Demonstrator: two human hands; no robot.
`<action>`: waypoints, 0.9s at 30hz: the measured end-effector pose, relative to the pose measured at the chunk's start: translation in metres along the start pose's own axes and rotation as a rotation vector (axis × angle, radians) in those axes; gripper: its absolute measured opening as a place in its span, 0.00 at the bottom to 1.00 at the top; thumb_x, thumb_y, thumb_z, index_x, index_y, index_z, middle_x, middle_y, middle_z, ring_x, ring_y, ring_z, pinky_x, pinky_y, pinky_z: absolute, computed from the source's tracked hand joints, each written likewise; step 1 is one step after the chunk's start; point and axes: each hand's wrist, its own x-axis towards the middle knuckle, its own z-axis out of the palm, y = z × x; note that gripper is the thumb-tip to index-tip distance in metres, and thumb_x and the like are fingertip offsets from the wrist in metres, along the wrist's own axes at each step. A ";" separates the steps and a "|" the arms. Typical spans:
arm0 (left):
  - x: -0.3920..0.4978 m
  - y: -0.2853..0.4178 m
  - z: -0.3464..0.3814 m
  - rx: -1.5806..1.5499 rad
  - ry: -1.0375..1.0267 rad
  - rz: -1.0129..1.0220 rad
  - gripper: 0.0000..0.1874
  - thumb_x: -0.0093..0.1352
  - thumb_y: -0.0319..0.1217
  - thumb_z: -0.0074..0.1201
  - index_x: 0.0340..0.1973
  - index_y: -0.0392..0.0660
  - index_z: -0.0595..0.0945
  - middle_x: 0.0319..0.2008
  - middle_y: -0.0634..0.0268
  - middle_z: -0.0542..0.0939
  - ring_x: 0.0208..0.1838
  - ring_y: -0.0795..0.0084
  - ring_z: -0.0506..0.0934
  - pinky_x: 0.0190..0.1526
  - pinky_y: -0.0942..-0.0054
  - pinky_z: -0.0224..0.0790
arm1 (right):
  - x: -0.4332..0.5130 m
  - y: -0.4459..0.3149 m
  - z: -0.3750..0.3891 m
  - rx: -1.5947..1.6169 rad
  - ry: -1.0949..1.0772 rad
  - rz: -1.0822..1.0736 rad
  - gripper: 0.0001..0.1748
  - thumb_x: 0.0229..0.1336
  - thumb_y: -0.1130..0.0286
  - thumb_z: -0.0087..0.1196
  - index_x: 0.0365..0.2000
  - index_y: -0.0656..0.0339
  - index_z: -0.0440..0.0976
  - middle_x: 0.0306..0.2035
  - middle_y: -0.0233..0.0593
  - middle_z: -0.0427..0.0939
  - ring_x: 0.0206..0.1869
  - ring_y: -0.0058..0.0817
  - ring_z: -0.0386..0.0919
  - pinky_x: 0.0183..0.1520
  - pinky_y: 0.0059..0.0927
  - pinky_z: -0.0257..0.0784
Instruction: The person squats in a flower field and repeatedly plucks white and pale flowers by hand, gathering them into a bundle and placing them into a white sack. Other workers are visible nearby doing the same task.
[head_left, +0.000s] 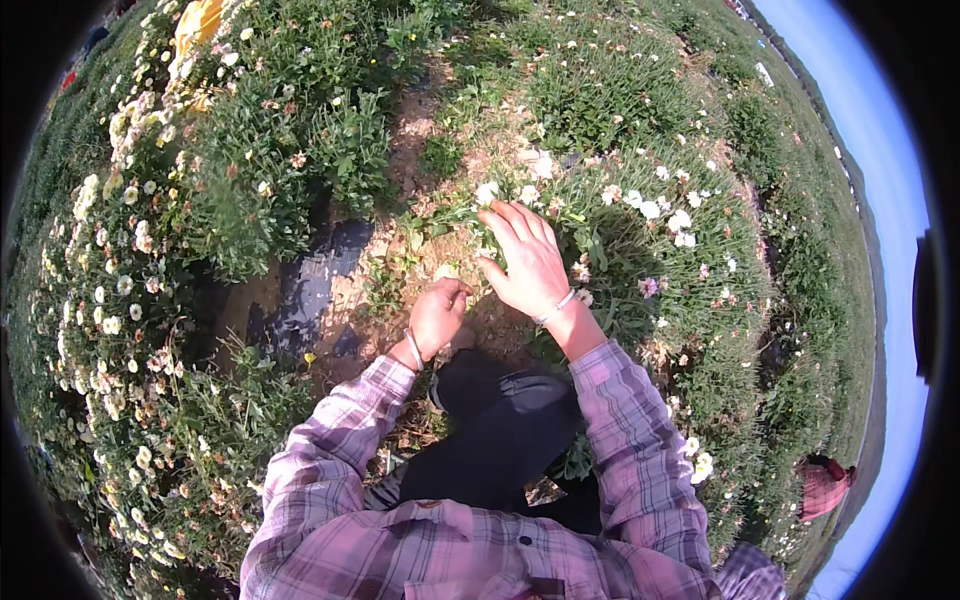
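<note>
My left hand (437, 319) is curled above the bare soil, with a pale flower (446, 271) showing at its fingers; how much it holds is hidden. Up and to the right of it, my right hand (527, 259) is spread palm down, thumb apart from the fingers. Its fingertips are close beside a white flower (487, 193) at the edge of the right-hand row of flowering plants (622, 247). Whether they touch that bloom I cannot tell. More white flowers (679, 220) and a pink one (647, 287) stand to the right of this hand.
A dense row of white-flowered plants (112, 322) runs along the left. Dark plastic mulch film (322, 262) lies beside the soil path (412, 142). Yellow cloth or sack (198, 24) sits at upper left. Another person in a red checked top (821, 487) is at far right. My bent knee (510, 405) is below my hands.
</note>
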 end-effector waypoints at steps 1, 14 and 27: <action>0.006 -0.003 0.007 -0.026 -0.011 0.010 0.08 0.69 0.30 0.51 0.37 0.41 0.82 0.31 0.53 0.80 0.36 0.56 0.79 0.39 0.64 0.71 | 0.021 0.010 0.030 -0.087 -0.047 -0.038 0.32 0.50 0.61 0.60 0.56 0.56 0.67 0.62 0.47 0.64 0.66 0.47 0.58 0.69 0.49 0.48; 0.090 -0.053 0.023 -0.106 0.189 -0.066 0.07 0.68 0.26 0.51 0.40 0.40 0.80 0.33 0.56 0.80 0.35 0.64 0.79 0.37 0.69 0.71 | -0.046 0.136 0.097 -0.561 -0.513 0.280 0.16 0.60 0.54 0.49 0.32 0.52 0.81 0.54 0.32 0.72 0.48 0.39 0.69 0.50 0.44 0.64; 0.139 -0.017 0.072 0.693 -0.103 0.091 0.32 0.59 0.52 0.61 0.51 0.42 0.75 0.51 0.56 0.72 0.61 0.53 0.66 0.59 0.55 0.60 | -0.109 0.140 0.111 -0.331 -0.119 0.149 0.08 0.54 0.63 0.54 0.29 0.55 0.78 0.40 0.34 0.76 0.44 0.39 0.72 0.43 0.43 0.63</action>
